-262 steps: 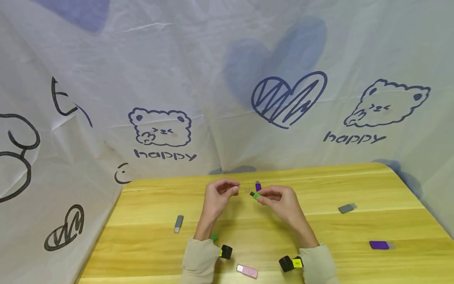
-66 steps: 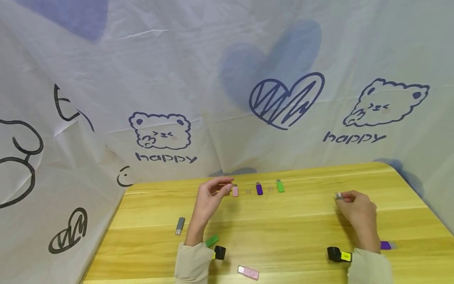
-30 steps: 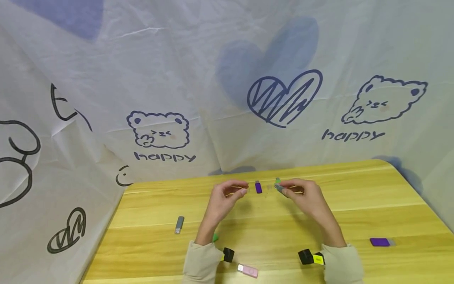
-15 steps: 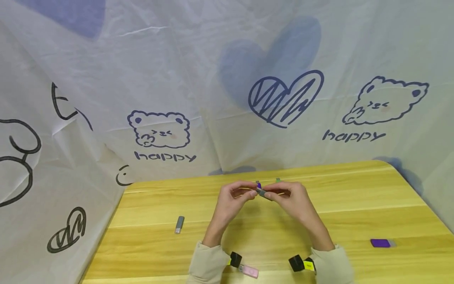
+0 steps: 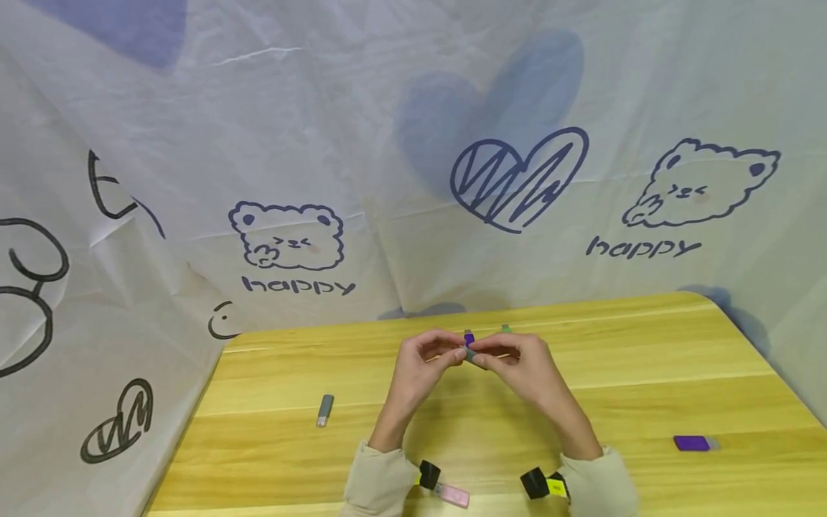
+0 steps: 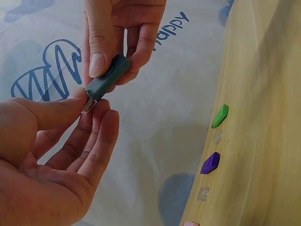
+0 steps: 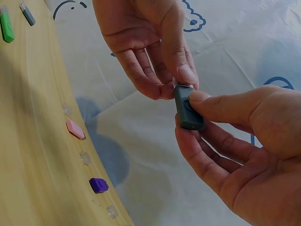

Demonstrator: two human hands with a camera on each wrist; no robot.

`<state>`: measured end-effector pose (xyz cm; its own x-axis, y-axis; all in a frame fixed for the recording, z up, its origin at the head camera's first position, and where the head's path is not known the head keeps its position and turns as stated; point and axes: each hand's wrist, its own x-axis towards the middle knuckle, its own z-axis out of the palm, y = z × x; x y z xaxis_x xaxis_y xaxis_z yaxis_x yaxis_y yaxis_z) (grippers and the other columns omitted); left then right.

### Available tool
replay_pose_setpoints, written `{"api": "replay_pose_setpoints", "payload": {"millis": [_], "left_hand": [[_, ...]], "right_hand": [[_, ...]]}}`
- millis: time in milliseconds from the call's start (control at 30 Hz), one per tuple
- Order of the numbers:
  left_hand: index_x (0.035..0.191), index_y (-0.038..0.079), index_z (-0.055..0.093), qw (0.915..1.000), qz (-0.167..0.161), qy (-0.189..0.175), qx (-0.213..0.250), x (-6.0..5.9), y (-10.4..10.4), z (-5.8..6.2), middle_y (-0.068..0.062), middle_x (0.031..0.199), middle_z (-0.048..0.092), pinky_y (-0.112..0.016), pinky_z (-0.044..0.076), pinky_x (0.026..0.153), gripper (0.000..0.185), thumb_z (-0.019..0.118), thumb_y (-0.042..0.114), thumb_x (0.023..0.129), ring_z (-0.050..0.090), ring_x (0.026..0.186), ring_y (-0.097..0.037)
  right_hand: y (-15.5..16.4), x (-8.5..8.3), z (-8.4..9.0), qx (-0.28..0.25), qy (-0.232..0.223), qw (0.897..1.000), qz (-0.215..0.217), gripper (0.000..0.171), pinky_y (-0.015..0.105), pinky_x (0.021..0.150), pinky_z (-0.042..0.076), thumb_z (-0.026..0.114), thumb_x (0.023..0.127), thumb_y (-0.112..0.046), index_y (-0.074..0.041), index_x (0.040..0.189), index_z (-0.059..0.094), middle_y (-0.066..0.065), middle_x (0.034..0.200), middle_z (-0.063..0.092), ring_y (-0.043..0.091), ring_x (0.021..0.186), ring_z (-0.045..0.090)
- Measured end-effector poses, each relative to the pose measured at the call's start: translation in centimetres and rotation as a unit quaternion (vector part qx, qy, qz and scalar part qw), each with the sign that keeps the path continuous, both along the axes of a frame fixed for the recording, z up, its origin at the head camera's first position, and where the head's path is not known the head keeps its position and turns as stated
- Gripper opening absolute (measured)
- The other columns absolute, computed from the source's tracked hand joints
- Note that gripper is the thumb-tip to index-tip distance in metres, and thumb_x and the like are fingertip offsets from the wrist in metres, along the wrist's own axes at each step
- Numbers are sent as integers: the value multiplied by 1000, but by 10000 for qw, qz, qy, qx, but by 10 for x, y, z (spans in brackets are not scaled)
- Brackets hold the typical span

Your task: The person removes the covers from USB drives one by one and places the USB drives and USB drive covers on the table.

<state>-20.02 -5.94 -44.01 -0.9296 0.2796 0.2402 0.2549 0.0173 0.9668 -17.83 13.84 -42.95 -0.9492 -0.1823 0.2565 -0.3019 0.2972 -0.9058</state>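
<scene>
While both hands meet above the far middle of the yellow table [image 5: 581, 402], the right hand [image 5: 517, 362] pinches a grey USB drive [image 7: 187, 107] by its body between thumb and curled fingers; the left hand [image 5: 423, 359] pinches the drive's clear cap [image 6: 87, 105] between thumb and forefinger, its other fingers lying loosely extended. The drive is held in the air, clear of the tabletop, just in front of a back row of a pink drive [image 7: 75, 128], a purple drive [image 6: 210, 163] and a green drive [image 6: 219, 116], with small clear caps [image 6: 202, 193] lying between them. Its long axis runs roughly level from one hand to the other; the capped connector end points toward the left hand and the rounded tail sits within the right hand's grip. Judged risks: the cap is small, clear and held only at the fingertips, so an uneven pull could send it onto the table among the other caps, where it would be hard to tell apart; a twisting pull off the long axis could strain the connector; the right thumb bears on a smooth face, so the body may slide in the grip.
</scene>
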Motion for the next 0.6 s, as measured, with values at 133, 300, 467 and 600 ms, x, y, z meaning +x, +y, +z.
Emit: {"api": "replay_pose_setpoints", "payload": {"millis": [133, 300, 467, 600], "left_hand": [[105, -8, 73, 10000, 61, 36, -6, 0, 0, -1, -21, 103, 72, -34, 62, 81, 13, 73, -2, 93, 72, 92, -32], [104, -8, 74, 9999, 83, 94, -22, -1, 0, -2, -21, 103, 73, -34, 62, 80, 13, 74, -1, 93, 73, 89, -29], [103, -5, 76, 9997, 143, 199, -97, -1, -1, -3, -20, 103, 74, -33, 62, 80, 12, 74, 1, 93, 73, 89, -27], [102, -4, 77, 9995, 188, 221, -111, -1, -2, -3, -19, 102, 74, -32, 62, 80, 10, 74, 0, 93, 73, 88, -27]], "right_hand": [[-1, 0, 0, 27, -27, 10000, 3, 14, 26, 74, 61, 77, 92, -5, -2, 106, 79, 12, 104, 75, 24, 91, 74], [-2, 0, -1, 105, -23, 9999, -30, 14, 26, 73, 61, 78, 91, -4, -3, 104, 79, 12, 102, 76, 23, 89, 74], [-3, -1, -2, 181, -28, 9998, -48, 13, 27, 73, 61, 77, 91, -4, -3, 104, 79, 11, 102, 76, 22, 89, 75], [-4, -1, -3, 232, -43, 9997, -49, 13, 27, 74, 62, 76, 92, -4, -3, 104, 78, 11, 102, 75, 22, 89, 75]]}}
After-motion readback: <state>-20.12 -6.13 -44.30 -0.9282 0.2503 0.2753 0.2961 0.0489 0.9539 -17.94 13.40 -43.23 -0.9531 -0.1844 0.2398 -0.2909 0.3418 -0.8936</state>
